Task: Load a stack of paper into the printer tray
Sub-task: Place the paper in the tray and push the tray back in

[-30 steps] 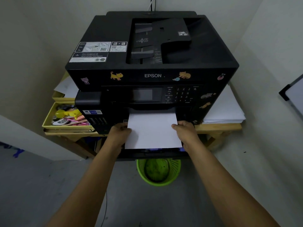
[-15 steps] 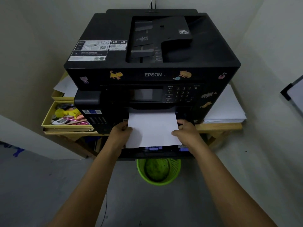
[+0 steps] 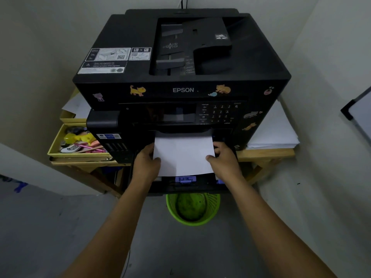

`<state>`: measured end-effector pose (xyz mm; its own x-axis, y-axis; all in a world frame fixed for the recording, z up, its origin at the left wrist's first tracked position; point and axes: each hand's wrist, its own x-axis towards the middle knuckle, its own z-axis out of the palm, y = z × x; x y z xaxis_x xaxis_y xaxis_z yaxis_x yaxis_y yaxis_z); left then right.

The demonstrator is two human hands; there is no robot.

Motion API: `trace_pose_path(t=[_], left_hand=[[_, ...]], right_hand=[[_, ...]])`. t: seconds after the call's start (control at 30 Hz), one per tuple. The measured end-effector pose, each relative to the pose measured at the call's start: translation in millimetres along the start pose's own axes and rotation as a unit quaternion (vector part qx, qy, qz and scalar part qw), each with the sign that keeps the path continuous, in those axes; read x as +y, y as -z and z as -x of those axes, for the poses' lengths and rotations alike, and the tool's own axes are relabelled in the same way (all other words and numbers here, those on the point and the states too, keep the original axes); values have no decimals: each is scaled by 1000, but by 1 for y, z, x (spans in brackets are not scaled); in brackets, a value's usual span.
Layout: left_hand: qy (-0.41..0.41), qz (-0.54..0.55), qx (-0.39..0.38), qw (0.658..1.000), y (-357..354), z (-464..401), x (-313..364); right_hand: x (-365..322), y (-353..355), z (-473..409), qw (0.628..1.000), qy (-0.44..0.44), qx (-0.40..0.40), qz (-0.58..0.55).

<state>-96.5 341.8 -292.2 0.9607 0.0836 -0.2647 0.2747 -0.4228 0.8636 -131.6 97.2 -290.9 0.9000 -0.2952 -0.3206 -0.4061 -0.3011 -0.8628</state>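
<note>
Left hand and right hand grip the paper stack by its sides, far end hidden inside the printer.

1. We see the slot under the printer panel filled by the paper — both hands flank it.
2. Open floor around the green basket — free passage below the tray.

The printer is looking like hard black plastic, mostly matt, with small shiny stickers on its front. The stack of paper in the middle is looking smooth, white and matt. The table under the printer is showing pale bare wood. The green basket lower down is looking like plastic mesh.
</note>
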Motion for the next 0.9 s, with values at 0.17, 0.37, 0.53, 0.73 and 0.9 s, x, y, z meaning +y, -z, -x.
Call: trace_pose_path(t=[0.17,0.37,0.53,0.73,0.9], left_hand=[[2,-25,-8,1000,-3,3,3],[13,-55,-14,998,-5,-14,-12],[32,-132,13,991,-15,-6,3],[45,-111,7,993,-11,-4,-11],[11,-99,-7,995,-9,-10,-31]], right_hand=[[-1,-3,3,998,26,7,53],[5,-10,5,982,60,34,178],[7,-12,12,951,87,64,290],[14,-8,13,956,95,66,271],[20,-9,12,957,133,69,250]])
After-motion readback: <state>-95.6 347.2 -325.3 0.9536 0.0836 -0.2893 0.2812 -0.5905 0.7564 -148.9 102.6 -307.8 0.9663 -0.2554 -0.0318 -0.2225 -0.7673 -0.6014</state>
